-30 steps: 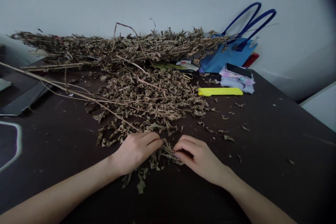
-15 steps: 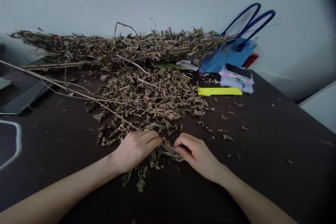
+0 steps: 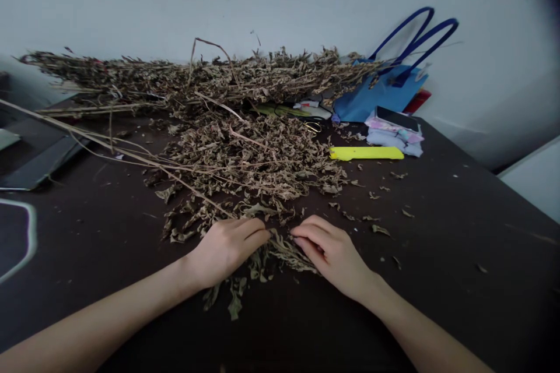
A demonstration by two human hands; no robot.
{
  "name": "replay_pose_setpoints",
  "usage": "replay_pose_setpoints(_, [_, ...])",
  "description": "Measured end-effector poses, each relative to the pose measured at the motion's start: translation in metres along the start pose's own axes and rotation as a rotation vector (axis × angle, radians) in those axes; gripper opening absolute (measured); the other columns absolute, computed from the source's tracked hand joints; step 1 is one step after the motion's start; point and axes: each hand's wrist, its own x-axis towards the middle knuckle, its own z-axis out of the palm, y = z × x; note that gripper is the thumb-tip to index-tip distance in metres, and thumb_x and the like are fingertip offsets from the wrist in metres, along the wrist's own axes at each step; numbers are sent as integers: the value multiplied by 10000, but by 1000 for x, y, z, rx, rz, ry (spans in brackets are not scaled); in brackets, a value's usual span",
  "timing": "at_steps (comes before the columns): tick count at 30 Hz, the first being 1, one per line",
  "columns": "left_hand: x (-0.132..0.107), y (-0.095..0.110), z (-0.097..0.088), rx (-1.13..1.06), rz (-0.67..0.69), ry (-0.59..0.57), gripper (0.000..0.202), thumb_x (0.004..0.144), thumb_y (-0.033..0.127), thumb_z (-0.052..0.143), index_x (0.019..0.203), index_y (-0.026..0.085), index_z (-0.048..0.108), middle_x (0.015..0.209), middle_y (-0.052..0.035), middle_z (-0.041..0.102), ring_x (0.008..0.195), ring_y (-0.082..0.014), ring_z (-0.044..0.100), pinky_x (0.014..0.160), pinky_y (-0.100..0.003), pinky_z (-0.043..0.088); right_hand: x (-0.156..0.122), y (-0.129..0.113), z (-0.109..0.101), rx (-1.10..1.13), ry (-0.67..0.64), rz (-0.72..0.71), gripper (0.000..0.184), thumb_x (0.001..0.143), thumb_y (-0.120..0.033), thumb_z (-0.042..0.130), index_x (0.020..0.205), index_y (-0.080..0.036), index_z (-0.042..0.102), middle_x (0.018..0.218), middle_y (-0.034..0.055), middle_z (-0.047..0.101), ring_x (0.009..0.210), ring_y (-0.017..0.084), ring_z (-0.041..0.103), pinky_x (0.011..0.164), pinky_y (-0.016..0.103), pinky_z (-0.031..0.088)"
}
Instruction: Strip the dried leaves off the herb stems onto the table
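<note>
Both my hands rest on a dark table at the near edge of a pile of dried leaves. My left hand is curled, its fingers pressed down on a small clump of dried leaves. My right hand is closed too, fingertips pinching the same clump from the right. A few loose leaves lie under and just below my left wrist. Long dry stalks run from the pile toward the left.
A big heap of dried branches lies along the wall at the back. A blue bag, folded cloths with a phone and a yellow bar-shaped object sit at the back right. A dark flat device lies at the left.
My right hand has shifted slightly right and toward me, drawing the clump out along the table. My left hand has stayed in place.
</note>
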Motion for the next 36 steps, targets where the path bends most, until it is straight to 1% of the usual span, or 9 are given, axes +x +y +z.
replay_pose_setpoints(3, [0,0,0,4,-2,7,205,919,124,360,969,143,558,863,-49,590,739,-137,581,629,-235,492,-1,-6,-2,-25,-53,-83,126,866,-187,495,956,-194,583,909,52,577,808,148,557,720,272,468])
replay_pose_setpoints(7, [2,1,-2,4,-4,14,209,917,126,358,950,142,564,840,-42,587,726,-132,582,617,-228,491,-3,-12,2,-111,-116,-113,157,837,-140,502,967,-193,571,921,54,569,823,161,545,717,291,474])
replay_pose_setpoints(10, [3,2,-3,13,-7,8,224,915,112,348,933,143,569,842,-40,588,720,-124,583,617,-220,489,-4,-13,6,-156,-110,-108,163,845,-120,477,971,-185,558,923,60,562,827,165,546,711,298,480])
replay_pose_setpoints(15, [2,1,-1,1,-9,7,226,919,117,342,949,144,564,850,-44,595,732,-132,581,633,-227,486,-5,-12,10,-196,-82,-117,117,887,-165,454,921,-172,567,879,58,562,808,160,559,717,296,486])
replay_pose_setpoints(18, [2,1,0,-7,-9,4,200,917,128,362,951,145,559,864,-45,596,744,-137,581,642,-235,491,-6,-12,11,-204,-65,-116,131,898,-176,443,909,-167,574,857,56,563,807,161,563,725,295,486])
replay_pose_setpoints(21, [1,1,0,-5,-8,4,208,921,130,352,951,142,557,866,-46,595,752,-136,582,648,-236,493,-6,-13,11,-197,-78,-105,151,904,-170,429,894,-161,580,841,54,564,785,154,557,708,285,478])
replay_pose_setpoints(27, [2,3,0,9,8,-8,220,921,133,344,938,143,564,839,-42,592,718,-125,576,622,-225,484,-5,-14,10,-172,-91,-80,207,912,-166,405,791,-166,573,749,31,550,685,134,531,645,266,445])
replay_pose_setpoints(32, [2,2,0,-2,7,13,219,915,119,349,952,143,564,847,-45,593,726,-128,581,626,-225,492,-3,-10,7,-64,-40,-4,174,905,-155,407,877,-176,577,814,43,570,743,141,543,676,263,452])
replay_pose_setpoints(36, [2,1,0,5,18,12,226,916,122,345,955,148,567,844,-42,590,727,-123,585,633,-218,494,-1,-6,2,-29,-29,53,203,903,-147,399,958,-189,590,859,56,586,753,151,556,691,282,461])
